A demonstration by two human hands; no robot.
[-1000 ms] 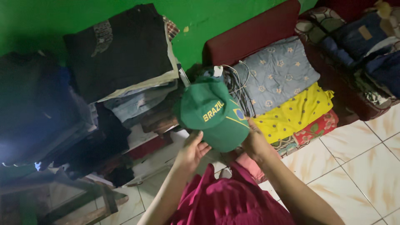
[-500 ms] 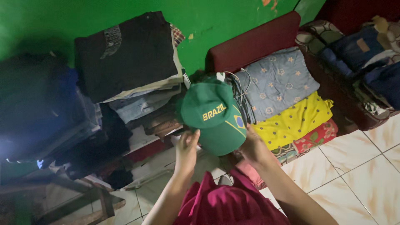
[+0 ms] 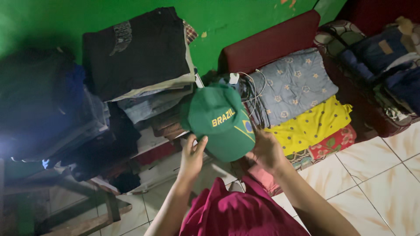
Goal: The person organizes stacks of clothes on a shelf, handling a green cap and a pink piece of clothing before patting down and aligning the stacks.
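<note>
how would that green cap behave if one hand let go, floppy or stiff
The green cap would probably keep its shape: its crown stands rounded and the brim looks flat and firm between the left hand and right hand. It seems light, since fingertips alone carry it. Being cloth, it likely would not slip easily.

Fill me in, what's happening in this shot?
A person holds a green cap up in both hands: the left hand grips the brim edge on one side, the right hand the other. The cap hangs in front of stacks of folded clothes against a green wall. To the right, folded fabrics lie in a row: a blue-grey star-patterned one, then a yellow dotted one. A magenta garment sits below the arms, above the tiled floor.
</note>
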